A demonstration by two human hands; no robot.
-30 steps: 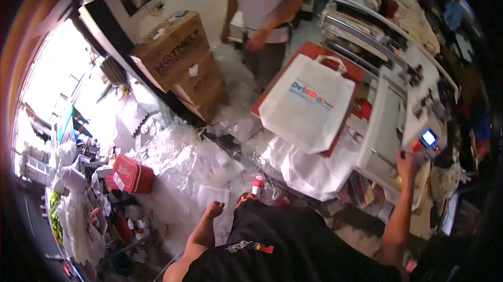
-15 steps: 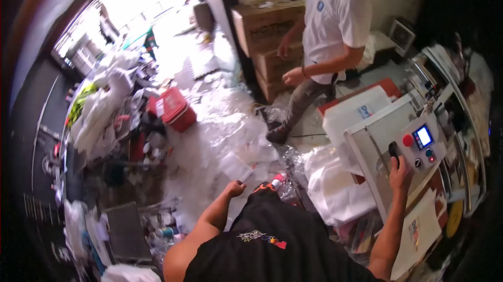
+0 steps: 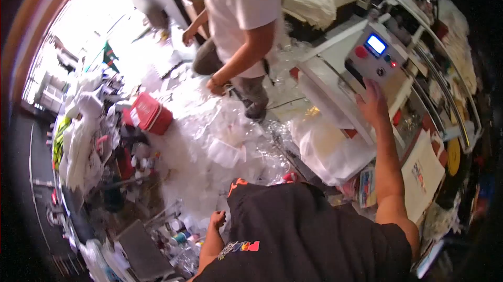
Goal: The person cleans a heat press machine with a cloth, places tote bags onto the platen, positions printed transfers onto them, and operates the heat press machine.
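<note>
On the right stands a heat press (image 3: 335, 93) with a grey control box (image 3: 377, 54), lit screen and red button. My right hand (image 3: 373, 105) is at the black handle below the box, arm stretched forward. Its fingers are slightly blurred but appear closed over the handle, which they mostly hide. My left hand (image 3: 218, 220) hangs low beside my black shirt, fingers curled, nothing visible in it. White fabric (image 3: 330, 148) hangs at the press's near left side. A printed cream fabric piece (image 3: 422, 177) lies to the right of my right forearm.
A person in a white shirt (image 3: 241, 4) stands just beyond the press. Crumpled clear plastic (image 3: 225, 125) covers the floor. A red lidded bin (image 3: 152, 114) sits among piled clutter at left. Cartons (image 3: 194, 7) stand behind the person.
My view has shifted, and the person has moved closer and leftward across it. My right arm reaches farther forward with the handle. My left hand has drawn back from beside a white sheet.
</note>
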